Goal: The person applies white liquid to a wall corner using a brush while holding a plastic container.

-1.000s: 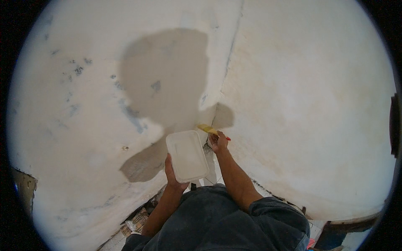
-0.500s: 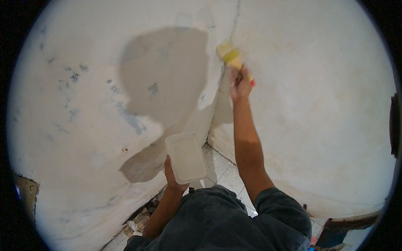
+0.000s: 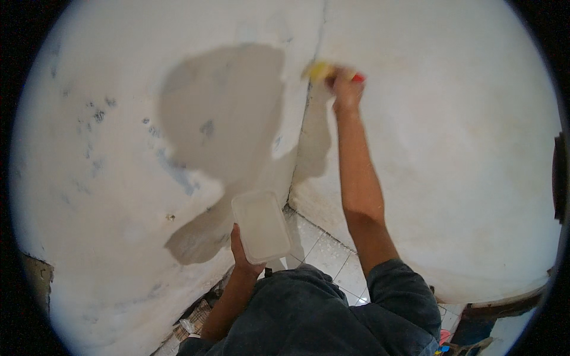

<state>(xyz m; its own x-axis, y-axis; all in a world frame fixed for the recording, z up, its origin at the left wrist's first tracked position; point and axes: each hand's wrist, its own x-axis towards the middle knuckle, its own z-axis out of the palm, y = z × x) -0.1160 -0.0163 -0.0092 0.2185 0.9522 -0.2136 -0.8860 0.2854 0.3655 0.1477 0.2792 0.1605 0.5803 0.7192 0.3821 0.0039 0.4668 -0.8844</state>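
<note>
My right hand (image 3: pixel 347 86) is raised to the corner between two pale walls. Its fingers are closed around the handle of a paintbrush (image 3: pixel 321 71) with a yellow band and a red handle end; the brush is blurred by motion. The bristle end lies at the corner seam, and I cannot tell whether it presses on the wall. Low in front of my body, my left hand (image 3: pixel 244 255) holds a translucent rectangular plastic tub (image 3: pixel 260 228) from the side and below. Inside the tub is something whitish.
The left wall (image 3: pixel 119 207) carries grey-blue patches and my shadow. On the right is the other wall (image 3: pixel 451 148). White floor tiles (image 3: pixel 320 249) show below the corner. A checked cloth (image 3: pixel 199 314) lies at lower left, and a dark wooden piece (image 3: pixel 504 305) stands at lower right.
My right hand has moved slightly up, and the brush has swung from slanting up-left to nearly level. The tub has stayed in my left hand, and the whole view has shifted a little.
</note>
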